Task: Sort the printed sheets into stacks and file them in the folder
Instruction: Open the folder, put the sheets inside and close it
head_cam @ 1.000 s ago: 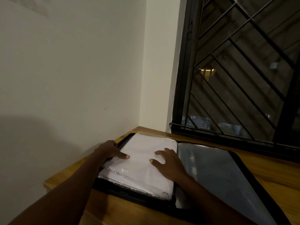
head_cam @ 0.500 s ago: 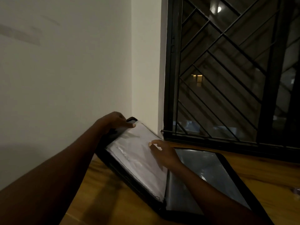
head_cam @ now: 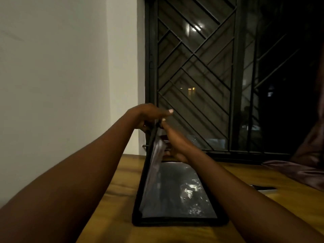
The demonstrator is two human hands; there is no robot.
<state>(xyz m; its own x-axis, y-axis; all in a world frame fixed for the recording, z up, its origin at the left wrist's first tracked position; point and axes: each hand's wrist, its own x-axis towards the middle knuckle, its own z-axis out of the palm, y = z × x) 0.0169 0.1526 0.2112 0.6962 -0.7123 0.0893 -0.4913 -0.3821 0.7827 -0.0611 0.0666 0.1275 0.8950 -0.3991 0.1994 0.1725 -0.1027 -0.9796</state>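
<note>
- The sheets (head_cam: pixel 156 155), sleeved and seen only edge-on, could be buckled or slid out of line if the raised half is swung down too fast.
- The right hand (head_cam: pixel 175 145) could be caught between the halves if it is not drawn out in time.
- The folder (head_cam: pixel 175 195) is laid open on the table (head_cam: pixel 119 181), with its left half stood almost upright between the hands.
- That half's top edge is gripped by the left hand (head_cam: pixel 146 116); the right hand is pressed, fingers extended, against the sheets.
</note>
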